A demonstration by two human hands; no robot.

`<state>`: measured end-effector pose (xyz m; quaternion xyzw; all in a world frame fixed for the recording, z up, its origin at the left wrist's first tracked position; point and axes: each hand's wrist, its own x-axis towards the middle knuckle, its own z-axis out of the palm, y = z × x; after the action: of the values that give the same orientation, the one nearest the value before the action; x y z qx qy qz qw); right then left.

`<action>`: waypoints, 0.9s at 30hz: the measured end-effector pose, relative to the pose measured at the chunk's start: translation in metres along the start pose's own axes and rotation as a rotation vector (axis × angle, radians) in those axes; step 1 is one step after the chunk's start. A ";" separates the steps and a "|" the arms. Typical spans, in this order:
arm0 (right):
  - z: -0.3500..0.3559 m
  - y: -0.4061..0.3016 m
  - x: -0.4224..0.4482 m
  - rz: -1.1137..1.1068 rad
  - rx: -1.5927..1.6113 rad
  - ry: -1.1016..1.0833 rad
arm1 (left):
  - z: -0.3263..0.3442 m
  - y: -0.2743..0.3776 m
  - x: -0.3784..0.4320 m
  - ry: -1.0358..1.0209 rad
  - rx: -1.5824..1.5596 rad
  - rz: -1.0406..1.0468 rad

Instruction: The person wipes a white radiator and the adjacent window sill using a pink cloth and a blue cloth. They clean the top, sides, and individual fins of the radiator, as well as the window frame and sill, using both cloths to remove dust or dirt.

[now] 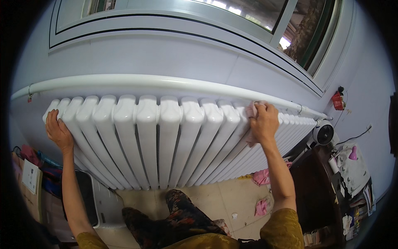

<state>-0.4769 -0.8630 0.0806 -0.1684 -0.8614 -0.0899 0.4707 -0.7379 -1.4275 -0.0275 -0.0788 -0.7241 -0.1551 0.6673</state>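
A white column radiator (169,124) stretches across the view below a white pipe (155,81). My right hand (265,123) presses a pinkish cloth (252,140) onto the top and front of the radiator, right of its middle; part of the cloth shows above the fingers and part hangs below the palm. At the radiator's far left end, my left hand (59,132) rests on the top corner with its fingers spread a little and nothing held.
A window frame (186,18) is above. At right stand a round fan (323,133), a dark wooden piece of furniture (314,186) and a cluttered surface. Pink cloths (261,207) lie on the tiled floor (199,199). A grey-white box-like object (108,199) stands at lower left.
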 end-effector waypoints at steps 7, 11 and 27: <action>-0.005 -0.127 0.002 -0.173 0.343 0.097 | 0.009 -0.007 -0.001 0.021 -0.042 -0.003; 0.017 -0.176 0.002 -0.380 0.593 0.246 | 0.009 -0.022 -0.002 0.000 -0.058 0.047; 0.003 -0.082 -0.007 -0.157 0.250 0.140 | -0.006 0.012 0.004 -0.012 -0.036 -0.023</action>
<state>-0.5067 -0.9397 0.0731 -0.0342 -0.8413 -0.0302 0.5386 -0.7285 -1.4186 -0.0218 -0.0833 -0.7260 -0.1750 0.6598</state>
